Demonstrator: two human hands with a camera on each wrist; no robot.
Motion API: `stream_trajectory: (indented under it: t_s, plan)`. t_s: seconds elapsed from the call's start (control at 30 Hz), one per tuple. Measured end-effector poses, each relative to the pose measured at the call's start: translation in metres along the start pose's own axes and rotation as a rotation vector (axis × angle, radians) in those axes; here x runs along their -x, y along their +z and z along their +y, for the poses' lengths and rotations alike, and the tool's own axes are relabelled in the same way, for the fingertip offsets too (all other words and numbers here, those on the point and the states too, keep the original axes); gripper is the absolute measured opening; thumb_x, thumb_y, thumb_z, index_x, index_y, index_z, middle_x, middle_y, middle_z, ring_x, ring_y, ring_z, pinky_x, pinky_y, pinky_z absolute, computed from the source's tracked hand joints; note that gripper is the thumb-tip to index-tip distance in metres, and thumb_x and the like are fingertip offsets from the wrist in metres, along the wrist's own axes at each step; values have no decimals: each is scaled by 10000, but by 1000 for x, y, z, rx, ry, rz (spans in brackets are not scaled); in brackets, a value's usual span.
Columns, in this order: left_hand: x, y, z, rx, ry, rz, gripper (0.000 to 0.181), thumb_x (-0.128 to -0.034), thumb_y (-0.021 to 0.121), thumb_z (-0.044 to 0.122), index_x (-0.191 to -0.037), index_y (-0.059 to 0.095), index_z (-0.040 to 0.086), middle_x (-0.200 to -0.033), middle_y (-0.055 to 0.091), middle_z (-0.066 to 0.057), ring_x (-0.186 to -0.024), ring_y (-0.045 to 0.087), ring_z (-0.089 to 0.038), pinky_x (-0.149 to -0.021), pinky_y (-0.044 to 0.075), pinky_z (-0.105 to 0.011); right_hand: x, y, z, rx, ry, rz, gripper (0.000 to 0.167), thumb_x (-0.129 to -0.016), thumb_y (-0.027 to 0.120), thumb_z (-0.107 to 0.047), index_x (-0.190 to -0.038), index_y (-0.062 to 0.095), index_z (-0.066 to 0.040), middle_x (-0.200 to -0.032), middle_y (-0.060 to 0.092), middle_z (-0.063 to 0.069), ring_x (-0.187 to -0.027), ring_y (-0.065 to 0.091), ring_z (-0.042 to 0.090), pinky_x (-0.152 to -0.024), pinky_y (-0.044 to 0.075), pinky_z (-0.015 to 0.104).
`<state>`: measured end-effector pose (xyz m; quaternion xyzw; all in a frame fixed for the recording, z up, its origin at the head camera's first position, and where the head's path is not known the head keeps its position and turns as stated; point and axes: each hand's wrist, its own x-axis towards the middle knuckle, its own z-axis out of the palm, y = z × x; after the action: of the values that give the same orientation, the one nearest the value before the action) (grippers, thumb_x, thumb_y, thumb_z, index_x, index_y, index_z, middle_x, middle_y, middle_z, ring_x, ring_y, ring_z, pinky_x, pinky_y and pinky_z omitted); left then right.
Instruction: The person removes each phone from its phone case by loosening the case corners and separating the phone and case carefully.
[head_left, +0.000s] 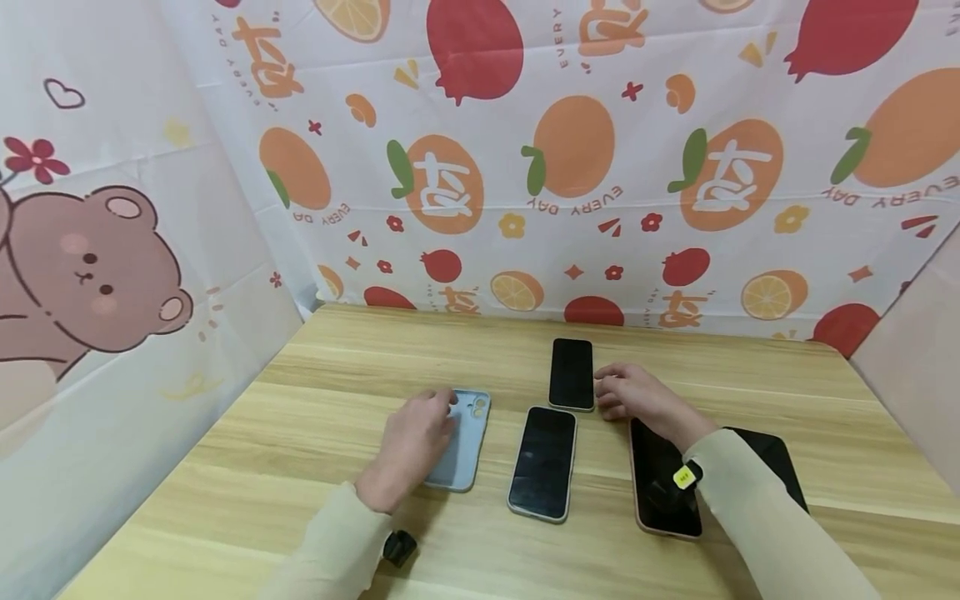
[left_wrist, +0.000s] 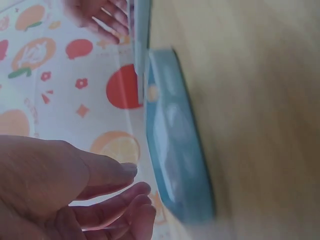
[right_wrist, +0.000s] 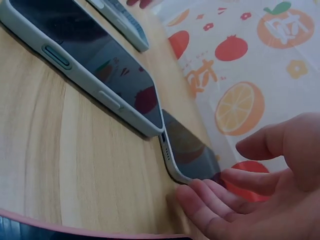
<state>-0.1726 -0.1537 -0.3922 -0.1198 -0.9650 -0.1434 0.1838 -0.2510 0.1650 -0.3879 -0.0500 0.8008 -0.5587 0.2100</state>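
Note:
A light blue phone case (head_left: pixel 467 442) lies on the wooden table with its hollow side up and its camera cut-out at the far right corner. My left hand (head_left: pixel 415 440) hovers over its left part, loosely curled and holding nothing; the left wrist view shows a gap between the fingertips and the case (left_wrist: pixel 177 150). At the back lies a bare dark-screened phone (head_left: pixel 572 374). Beside its right edge is my right hand (head_left: pixel 633 397), fingers relaxed, the fingertips at or very near the phone (right_wrist: pixel 187 145). Between the hands lies a second phone (head_left: pixel 543 463) in a pale case.
Under my right forearm lie a pink-edged phone (head_left: pixel 663 492) and another dark-screened device (head_left: pixel 772 458), partly hidden by the sleeve. Fruit-printed cloth (head_left: pixel 573 167) hangs along the back edge of the wooden table (head_left: pixel 300 442). A bear-printed cloth (head_left: pixel 97 267) hangs at the left.

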Motion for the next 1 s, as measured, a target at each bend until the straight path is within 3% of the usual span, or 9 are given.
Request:
stream_trajectory:
  t_s: [0.2, 0.43, 0.53, 0.73, 0.9, 1.0]
  plan:
    - [-10, 7, 19, 78, 48, 6, 116, -873, 698, 40, -989, 687, 41, -865, 715, -71, -746, 681, -201, -573, 550, -336, 14, 4, -6, 19, -69, 16, 436, -1004, 460, -131, -1386, 428, 77, -1235, 536, 239, -1028, 592, 293, -907, 573, 384]
    - [-22, 11, 39, 144, 50, -88, 120, -901, 667, 59, -1017, 668, 33, -840, 700, -40, -695, 625, -139, -560, 495, -247, 32, 12, -10, 23, -135, -38, 401, -1025, 449, -124, -1374, 444, 74, -1322, 502, 272, -1093, 594, 331, -927, 566, 409]
    - [-26, 13, 46, 190, 25, -148, 141, -916, 653, 69, -1046, 660, 14, -852, 697, -49, -669, 582, -114, -561, 467, -213, 40, 16, -11, 10, -145, -57, 388, -1023, 439, -113, -1365, 452, 70, -1319, 506, 277, -1098, 603, 339, -916, 572, 408]
    - [-30, 16, 54, 280, -89, -320, 222, -958, 604, 127, -1132, 626, -7, -903, 691, -64, -634, 535, -114, -533, 444, -228, 54, 29, -15, 17, -153, -66, 370, -1033, 467, -132, -1347, 471, 62, -1282, 548, 264, -1039, 646, 329, -881, 584, 412]
    - [-30, 20, 58, 337, -119, -405, 281, -973, 585, 151, -1190, 602, -27, -940, 695, -79, -640, 542, -130, -541, 455, -245, 63, 40, -12, 63, -143, -36, 389, -1025, 478, -123, -1351, 461, 88, -1199, 559, 251, -928, 639, 283, -773, 606, 405]
    - [-28, 22, 61, 382, -129, -443, 314, -984, 586, 164, -1225, 583, -35, -964, 700, -83, -655, 563, -128, -565, 474, -256, 70, 48, -10, 146, -127, 8, 414, -1016, 507, -129, -1369, 461, 82, -1160, 585, 210, -815, 662, 252, -684, 598, 368]
